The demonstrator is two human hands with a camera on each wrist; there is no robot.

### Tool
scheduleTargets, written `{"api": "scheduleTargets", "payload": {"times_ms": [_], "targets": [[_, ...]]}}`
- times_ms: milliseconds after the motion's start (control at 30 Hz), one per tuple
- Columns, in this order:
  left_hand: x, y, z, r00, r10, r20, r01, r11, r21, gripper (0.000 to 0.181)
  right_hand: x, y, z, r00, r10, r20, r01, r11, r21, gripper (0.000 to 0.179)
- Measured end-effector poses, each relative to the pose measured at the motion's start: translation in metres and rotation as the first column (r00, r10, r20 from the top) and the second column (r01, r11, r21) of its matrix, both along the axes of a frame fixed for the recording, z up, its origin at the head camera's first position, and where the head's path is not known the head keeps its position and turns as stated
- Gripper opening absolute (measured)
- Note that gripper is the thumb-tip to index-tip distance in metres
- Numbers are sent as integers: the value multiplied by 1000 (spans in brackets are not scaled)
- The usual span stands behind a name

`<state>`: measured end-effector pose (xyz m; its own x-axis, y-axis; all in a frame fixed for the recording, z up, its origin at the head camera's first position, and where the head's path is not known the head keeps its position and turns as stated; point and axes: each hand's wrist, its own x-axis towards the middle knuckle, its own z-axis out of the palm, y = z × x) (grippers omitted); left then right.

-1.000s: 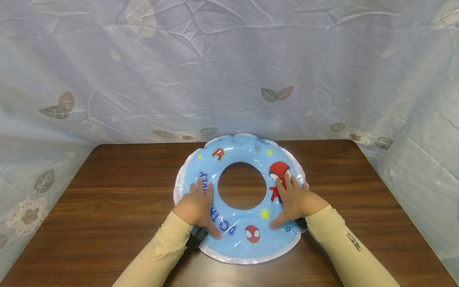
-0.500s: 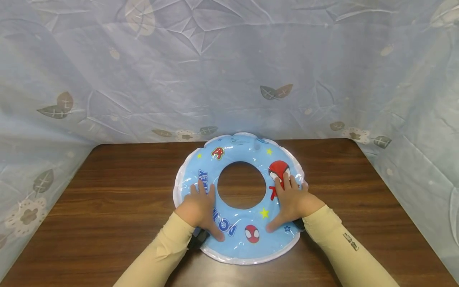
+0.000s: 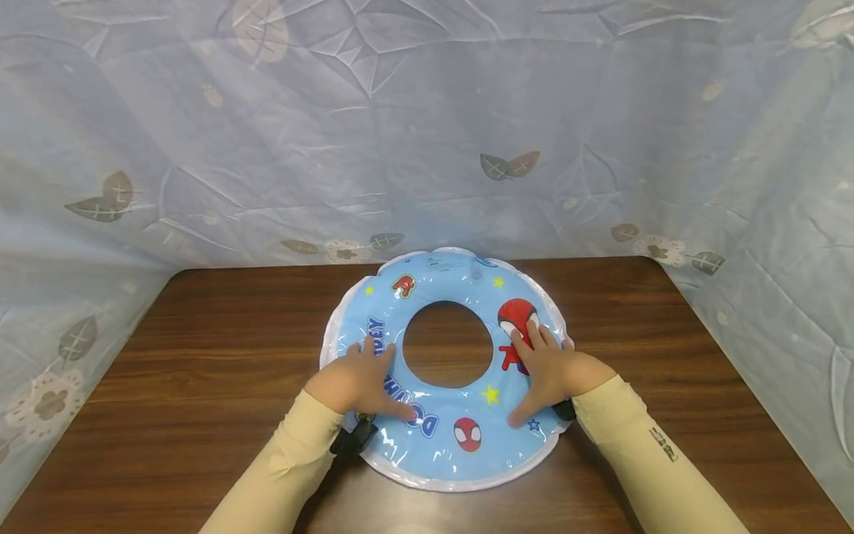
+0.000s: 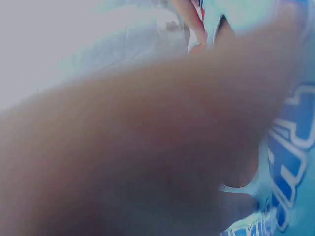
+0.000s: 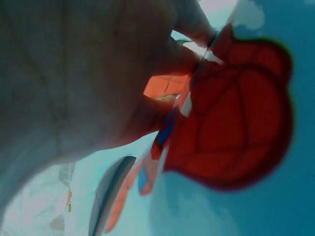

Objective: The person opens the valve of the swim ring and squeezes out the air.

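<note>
A light blue inflatable swim ring [image 3: 460, 463] with a white scalloped edge lies flat on the wooden table, printed with red masked faces, stars and letters. My left hand [image 3: 356, 382] rests on its left side with fingers spread over the blue lettering. On the opposite side my right hand [image 3: 550, 374] lies with spread fingers over the large red face [image 3: 517, 315]. In the left wrist view the hand [image 4: 147, 128] blurs across most of the picture, beside the lettering. The right wrist view has the right hand's fingertips [image 5: 197, 61] touching the ring's shiny surface [image 5: 266, 196].
The dark brown wooden table [image 3: 220, 356] reaches back to a pale blue curtain [image 3: 427, 126] with leaf and flower prints, which also hangs along both sides. Black wrist straps [image 3: 353, 437] sit by the ring's edge under the hands.
My left hand has shifted slightly left, its thumb moving up across the lettering. My right hand has moved slightly right over the last half second. The ring has stayed nearly in place.
</note>
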<state>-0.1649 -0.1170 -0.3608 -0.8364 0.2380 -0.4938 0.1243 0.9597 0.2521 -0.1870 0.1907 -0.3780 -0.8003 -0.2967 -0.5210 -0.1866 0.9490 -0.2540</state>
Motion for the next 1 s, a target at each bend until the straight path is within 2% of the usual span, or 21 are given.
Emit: {"api": "scheduleTargets", "payload": {"times_ms": [167,333,400,500,567,633,733,800,867,1000], "targets": [[1,4,-1,999,-27,-35,26,999,-26,129,1,-2,1,1000,-8,-7,8,1000,3,145],[2,6,-2,999,-20,-43,18,999,-41,132,0,-1,3,1000,-8,-6,8,1000,9,143],[1,3,-1,999,-20,-33,19,999,-33,129,-2,2,4,1000,-8,-4,8,1000,1,139],[-5,-5,-1,999,-21,-28,21,1000,-11,116,-4,6,6,1000,-17,-9,17,1000,-24,130],[-11,-9,-2,998,-17,-59,18,1000,4,102,-6,9,7,999,-20,-27,19,999,-38,124],[-18,-12,-5,992,-22,-124,25,999,21,90,-7,11,7,998,-10,-64,7,998,-58,119],[-25,-14,-10,971,-36,-238,48,998,47,80,-10,11,5,992,15,-123,-26,995,-93,110],[-27,-15,-14,959,-44,-280,62,997,54,79,-11,11,2,989,28,-145,-45,993,-110,106],[-29,-15,-18,959,-42,-280,61,996,62,80,-13,11,0,990,25,-137,-42,992,-118,105],[-30,-16,-22,969,-33,-243,51,996,67,83,-15,12,-2,997,-13,-82,4,993,-121,109]]}}
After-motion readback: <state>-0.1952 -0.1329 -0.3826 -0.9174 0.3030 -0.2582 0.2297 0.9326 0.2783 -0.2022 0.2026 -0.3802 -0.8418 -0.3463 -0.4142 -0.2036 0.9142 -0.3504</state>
